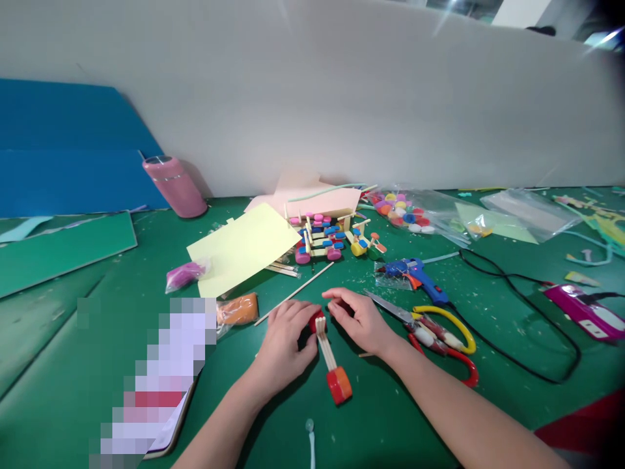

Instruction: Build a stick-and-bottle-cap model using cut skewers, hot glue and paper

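Two-handed, the reach flanks a stick piece [327, 352] slanting from its red far end [314, 322], nearer the left hand [286, 339], pinch unclear, toward the body and rightward; the right hand [361, 322] hangs loosely spread.

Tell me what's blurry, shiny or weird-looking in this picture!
Head view: white light streaks flare at the top right; the right edge goes dark; blocky squares hide much of the phone; the pink bottle leans, probably from wide-lens stretching; a soft shadow falls on the pale wall beside it; faraway bottle caps look a bit fuzzy.
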A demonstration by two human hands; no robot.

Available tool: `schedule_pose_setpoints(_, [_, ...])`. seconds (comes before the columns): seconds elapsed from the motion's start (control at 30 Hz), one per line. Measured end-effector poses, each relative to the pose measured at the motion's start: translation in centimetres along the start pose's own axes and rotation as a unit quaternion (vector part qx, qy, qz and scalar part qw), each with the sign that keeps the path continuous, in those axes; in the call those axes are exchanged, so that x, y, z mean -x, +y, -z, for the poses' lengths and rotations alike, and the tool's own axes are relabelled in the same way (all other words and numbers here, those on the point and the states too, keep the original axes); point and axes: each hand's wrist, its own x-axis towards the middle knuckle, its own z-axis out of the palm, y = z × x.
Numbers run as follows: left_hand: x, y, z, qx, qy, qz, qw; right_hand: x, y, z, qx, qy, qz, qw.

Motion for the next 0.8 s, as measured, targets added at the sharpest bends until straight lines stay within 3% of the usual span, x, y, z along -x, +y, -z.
schedule_pose_setpoints(0.2, [0.0, -0.1, 0.5, -0.034, -0.008, 0.006, 0.999, -0.1, -0.3, 0.8, 0.002, 0.007, -0.006, 1.000])
schedule_pose_setpoints(0.5, [0.2, -0.5, 1.4, -0.081, 0.017, 0.068, 0.994, 0.0, -0.4, 2.0, -0.006, 0.032, -0.017, 0.999])
schedule_pose_setpoints(0.6, [0.2, -0.6, 1.5, -0.070, 0.036, 0.084, 0.993, 0.0, -0.8, 2.3, -0.012, 0.005, -0.011, 1.000])
schedule_pose_setpoints(0.8, [0.0, -0.2, 1.7, -0.030, 0.059, 0.101, 0.993, 0.3, -1.2, 2.3, 0.009, -0.114, -0.003, 0.993])
